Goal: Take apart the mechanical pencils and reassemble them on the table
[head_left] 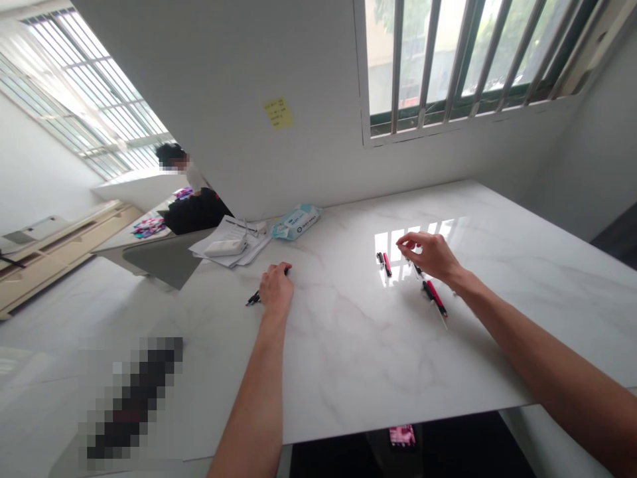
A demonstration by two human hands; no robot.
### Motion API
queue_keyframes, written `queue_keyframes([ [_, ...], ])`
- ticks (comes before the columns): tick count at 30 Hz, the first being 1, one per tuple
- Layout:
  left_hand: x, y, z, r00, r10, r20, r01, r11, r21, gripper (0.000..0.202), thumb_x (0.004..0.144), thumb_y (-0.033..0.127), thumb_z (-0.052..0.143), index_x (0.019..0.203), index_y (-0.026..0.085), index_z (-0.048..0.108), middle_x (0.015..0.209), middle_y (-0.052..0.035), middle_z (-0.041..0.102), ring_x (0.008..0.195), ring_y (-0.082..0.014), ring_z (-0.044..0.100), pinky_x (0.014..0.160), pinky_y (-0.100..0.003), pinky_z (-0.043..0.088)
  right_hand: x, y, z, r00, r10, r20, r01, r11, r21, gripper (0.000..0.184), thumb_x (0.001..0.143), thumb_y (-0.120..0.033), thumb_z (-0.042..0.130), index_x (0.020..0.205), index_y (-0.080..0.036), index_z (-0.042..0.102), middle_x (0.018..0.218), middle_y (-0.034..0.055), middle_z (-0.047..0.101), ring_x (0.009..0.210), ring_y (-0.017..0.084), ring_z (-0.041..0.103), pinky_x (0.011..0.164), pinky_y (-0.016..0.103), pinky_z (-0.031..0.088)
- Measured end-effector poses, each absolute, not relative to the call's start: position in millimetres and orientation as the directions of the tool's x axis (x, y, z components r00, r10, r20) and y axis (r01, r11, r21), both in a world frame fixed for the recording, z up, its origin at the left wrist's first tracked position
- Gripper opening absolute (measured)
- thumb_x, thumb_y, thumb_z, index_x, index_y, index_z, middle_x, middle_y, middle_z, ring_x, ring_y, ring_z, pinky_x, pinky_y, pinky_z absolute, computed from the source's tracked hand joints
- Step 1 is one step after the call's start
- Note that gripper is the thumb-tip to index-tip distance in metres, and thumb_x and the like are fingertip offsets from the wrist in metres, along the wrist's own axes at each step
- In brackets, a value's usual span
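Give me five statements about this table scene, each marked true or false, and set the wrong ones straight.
1. The left hand has a black pen-like item under its fingers. True.
2. The sticky note on the wall is blue. False: it is yellow.
3. The wipes pack lies next to the papers. True.
4. The right hand grips the wipes pack. False: it is near the red pens.
5. The upper-right window has bars. True.

On the worktop, pens lie under the left hand; well to the right, other pens lie beside the right hand. Behind the left hand, a wipes packet lies right of papers.
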State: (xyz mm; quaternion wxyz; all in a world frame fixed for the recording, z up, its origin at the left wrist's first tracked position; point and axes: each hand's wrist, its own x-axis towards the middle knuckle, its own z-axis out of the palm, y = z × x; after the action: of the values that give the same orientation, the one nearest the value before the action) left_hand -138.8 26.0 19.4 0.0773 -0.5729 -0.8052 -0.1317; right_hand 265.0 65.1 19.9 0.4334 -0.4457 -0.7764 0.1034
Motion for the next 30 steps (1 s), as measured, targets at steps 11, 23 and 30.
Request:
queue_keyframes([
  [11,-134.7,33.8,13.2,-0.224,0.885,0.407,0.931,0.071,0.358,0.056,0.081,0.001,0.052,0.129,0.023,0.071,0.118,-0.0097,0.068,0.101,-0.0238,0.068,0.099,-0.036,0.052,238.8,49.3,17.3,-0.334,0.756,0.563,0.494,0.649,-0.578,0.012,0.093,-0.024,0.066,0.094,-0.025,0.077,0.08,0.0014,0.076,0.074,0.017,0.068,0.074,0.031,0.051],
  [23,-16.6,5.4,27.1,0.155,0.849,0.505,0.81,-0.402,0.427,0.034,0.093,0.01,0.049,0.116,0.022,0.07,0.108,-0.0047,0.069,0.092,-0.0175,0.066,0.087,-0.029,0.052,227.7,34.3,32.1,-0.381,0.808,0.449,0.505,0.589,-0.632,0.05,0.107,-0.055,0.044,0.072,-0.021,0.051,0.062,-0.0011,0.058,0.056,0.013,0.048,0.061,0.029,0.032],
  [30,0.3,-6.7,32.5,0.247,0.829,0.502,0.713,-0.506,0.486,0.023,0.101,0.038,0.059,0.104,0.023,0.075,0.107,-0.0057,0.066,0.08,-0.0134,0.063,0.079,-0.026,0.052,221.5,29.0,30.4,-0.441,0.811,0.384,0.44,0.568,-0.696,0.054,0.105,-0.056,0.045,0.064,-0.022,0.039,0.056,-0.0043,0.041,0.054,0.012,0.034,0.057,0.029,0.026],
])
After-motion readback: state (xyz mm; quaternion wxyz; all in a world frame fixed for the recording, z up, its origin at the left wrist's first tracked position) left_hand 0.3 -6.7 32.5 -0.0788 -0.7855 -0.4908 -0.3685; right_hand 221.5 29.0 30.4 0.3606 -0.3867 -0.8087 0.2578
